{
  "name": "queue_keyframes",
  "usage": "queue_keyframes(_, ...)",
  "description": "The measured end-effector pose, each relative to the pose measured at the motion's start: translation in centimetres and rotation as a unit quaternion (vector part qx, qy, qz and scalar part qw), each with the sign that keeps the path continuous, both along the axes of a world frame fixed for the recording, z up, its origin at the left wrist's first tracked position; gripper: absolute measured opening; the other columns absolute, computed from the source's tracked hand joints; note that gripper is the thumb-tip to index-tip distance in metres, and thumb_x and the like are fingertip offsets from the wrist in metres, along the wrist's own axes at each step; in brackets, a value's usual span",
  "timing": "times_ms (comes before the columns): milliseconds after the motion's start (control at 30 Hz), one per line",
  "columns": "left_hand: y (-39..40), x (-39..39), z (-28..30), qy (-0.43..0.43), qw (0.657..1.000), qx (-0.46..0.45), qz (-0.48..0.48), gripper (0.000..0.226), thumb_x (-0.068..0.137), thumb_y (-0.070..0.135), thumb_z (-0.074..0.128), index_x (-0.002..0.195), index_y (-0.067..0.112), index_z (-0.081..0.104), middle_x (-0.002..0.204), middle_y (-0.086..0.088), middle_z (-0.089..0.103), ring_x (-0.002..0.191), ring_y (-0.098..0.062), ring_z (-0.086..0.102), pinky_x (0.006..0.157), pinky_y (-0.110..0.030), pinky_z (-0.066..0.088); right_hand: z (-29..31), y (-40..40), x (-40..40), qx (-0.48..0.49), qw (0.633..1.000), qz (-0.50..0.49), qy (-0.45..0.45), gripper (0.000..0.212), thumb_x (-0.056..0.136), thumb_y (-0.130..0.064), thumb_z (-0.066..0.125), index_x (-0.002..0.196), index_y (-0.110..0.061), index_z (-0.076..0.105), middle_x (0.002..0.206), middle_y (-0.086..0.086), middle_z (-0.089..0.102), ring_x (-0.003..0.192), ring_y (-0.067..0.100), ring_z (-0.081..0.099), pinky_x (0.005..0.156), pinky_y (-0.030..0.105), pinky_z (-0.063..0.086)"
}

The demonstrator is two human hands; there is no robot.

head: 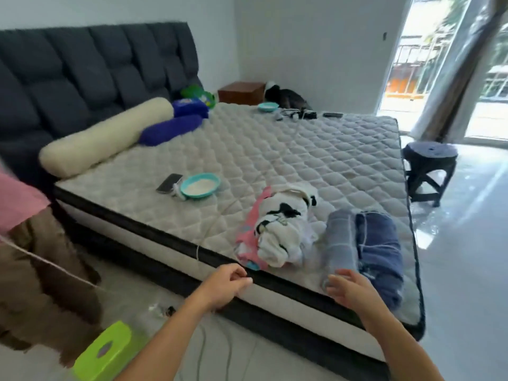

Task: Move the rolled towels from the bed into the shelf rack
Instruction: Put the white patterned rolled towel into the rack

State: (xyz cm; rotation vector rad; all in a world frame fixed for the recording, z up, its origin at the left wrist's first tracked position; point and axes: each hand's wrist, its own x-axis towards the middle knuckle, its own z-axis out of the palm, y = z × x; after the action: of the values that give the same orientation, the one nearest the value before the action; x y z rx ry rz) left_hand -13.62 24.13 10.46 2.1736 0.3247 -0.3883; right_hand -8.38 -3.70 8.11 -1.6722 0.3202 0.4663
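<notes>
Several rolled towels lie near the front right corner of the quilted mattress [288,149]. A pink patterned roll [251,229] sits leftmost, a white roll with black shapes [280,224] leans against it. To the right lie a light grey-blue roll [339,237] and a dark blue roll [380,251]. My left hand [225,284] hovers at the bed's front edge just below the pink roll, fingers loosely curled, holding nothing. My right hand [349,288] hangs with fingers apart at the near end of the grey-blue roll. No shelf rack is in view.
A teal bowl [200,185] and a phone [169,182] lie mid-bed; bolsters [107,136] rest by the dark headboard. Another person [24,243] stands at left. A green stool [107,350] and cables are on the floor. A dark stool [430,171] stands right of the bed.
</notes>
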Motion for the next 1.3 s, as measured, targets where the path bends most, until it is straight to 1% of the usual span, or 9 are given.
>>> queue_keyframes(167, -5.7, 10.3, -1.7, 0.021, 0.999, -0.013, 0.023, 0.038, 0.087, 0.034, 0.064, 0.118, 0.015, 0.053, 0.107, -0.005, 0.060, 0.101, -0.024, 0.062, 0.090, -0.035, 0.050, -2.7, -5.1, 7.4, 0.000, 0.999, -0.040, 0.034, 0.026, 0.089, 0.000, 0.057, 0.114, 0.003, 0.052, 0.082, 0.013, 0.058, 0.061, 0.021, 0.056, 0.062, 0.033, 0.046)
queue_keyframes(300, -6.9, 15.1, -2.9, 0.029, 0.982, -0.057, 0.178, 0.058, 0.087, 0.029, 0.065, 0.134, 0.006, 0.042, 0.126, -0.003, 0.051, 0.120, -0.029, 0.052, 0.098, -0.032, 0.043, -3.4, -5.3, 13.2, -0.039, 0.999, 0.000, 0.027, 0.030, 0.091, -0.007, 0.056, 0.120, -0.001, 0.051, 0.085, 0.009, 0.058, 0.071, 0.019, 0.056, 0.060, 0.030, 0.043)
queue_keyframes(367, -6.0, 16.9, -3.6, 0.051, 0.952, -0.122, 0.275, 0.073, 0.078, 0.037, 0.072, 0.138, 0.008, 0.040, 0.134, -0.011, 0.052, 0.119, -0.031, 0.052, 0.101, -0.041, 0.046, -3.2, -4.3, 16.2, -0.048, 0.998, 0.021, 0.028, 0.037, 0.090, -0.015, 0.059, 0.125, -0.006, 0.049, 0.090, 0.005, 0.060, 0.082, 0.019, 0.058, 0.067, 0.031, 0.046)
queue_keyframes(467, -4.6, 19.1, -4.2, 0.153, 0.879, -0.264, 0.366, 0.091, 0.064, 0.056, 0.077, 0.138, 0.017, 0.043, 0.137, -0.013, 0.053, 0.121, -0.036, 0.052, 0.085, -0.049, 0.050, -3.4, -1.3, 21.0, -0.061, 0.996, 0.054, 0.038, 0.059, 0.085, -0.034, 0.066, 0.136, -0.014, 0.042, 0.106, 0.005, 0.061, 0.100, 0.022, 0.059, 0.087, 0.041, 0.051)
queue_keyframes(667, -3.0, 23.5, -7.2, 0.297, 0.799, -0.413, 0.320, 0.077, 0.058, 0.060, 0.077, 0.110, 0.005, 0.066, 0.099, -0.020, 0.074, 0.094, -0.035, 0.066, 0.086, -0.052, 0.051, -3.1, 7.1, 29.9, -0.090, 0.993, 0.072, 0.026, 0.108, 0.059, -0.067, 0.070, 0.146, -0.024, 0.024, 0.149, 0.008, 0.037, 0.132, 0.031, 0.042, 0.106, 0.050, 0.040)
queue_keyframes(833, 0.0, 26.7, -8.3, 0.363, 0.796, -0.410, 0.258, 0.057, 0.059, 0.050, 0.078, 0.093, 0.004, 0.069, 0.076, -0.016, 0.076, 0.085, -0.029, 0.067, 0.072, -0.044, 0.052, -3.9, 12.1, 35.7, -0.169, 0.983, 0.063, 0.028, 0.107, 0.068, -0.059, 0.071, 0.149, -0.024, 0.011, 0.152, 0.014, 0.026, 0.135, 0.035, 0.034, 0.109, 0.045, 0.035)
queue_keyframes(1033, 2.7, 29.6, -9.2, 0.425, 0.794, -0.391, 0.192, 0.099, 0.036, 0.054, 0.090, 0.122, 0.011, 0.063, 0.119, -0.017, 0.068, 0.112, -0.036, 0.061, 0.095, -0.057, 0.047, -6.5, 15.0, 37.3, -0.279, 0.955, 0.080, 0.067, 0.110, 0.065, -0.066, 0.066, 0.149, -0.022, 0.011, 0.150, 0.019, 0.026, 0.133, 0.041, 0.035, 0.106, 0.049, 0.036)
queue_keyframes(1167, 2.9, 30.3, -8.8, 0.427, 0.798, -0.386, 0.180, 0.071, 0.067, 0.055, 0.076, 0.121, 0.014, 0.057, 0.110, -0.013, 0.065, 0.094, -0.032, 0.061, 0.083, -0.058, 0.045, -6.8, 14.7, 38.6, -0.294, 0.950, 0.092, 0.058, 0.098, 0.072, -0.057, 0.066, 0.146, -0.015, 0.016, 0.146, 0.018, 0.034, 0.129, 0.040, 0.039, 0.098, 0.045, 0.041)
queue_keyframes(1300, 3.0, 30.1, -8.8, 0.422, 0.803, -0.380, 0.182, 0.073, 0.066, 0.054, 0.078, 0.122, 0.013, 0.057, 0.119, -0.015, 0.065, 0.102, -0.033, 0.061, 0.085, -0.058, 0.046, -7.0, 14.1, 38.2, -0.263, 0.961, 0.073, 0.035, 0.080, 0.076, -0.044, 0.067, 0.138, -0.012, 0.027, 0.131, 0.014, 0.048, 0.118, 0.035, 0.048, 0.086, 0.039, 0.041)
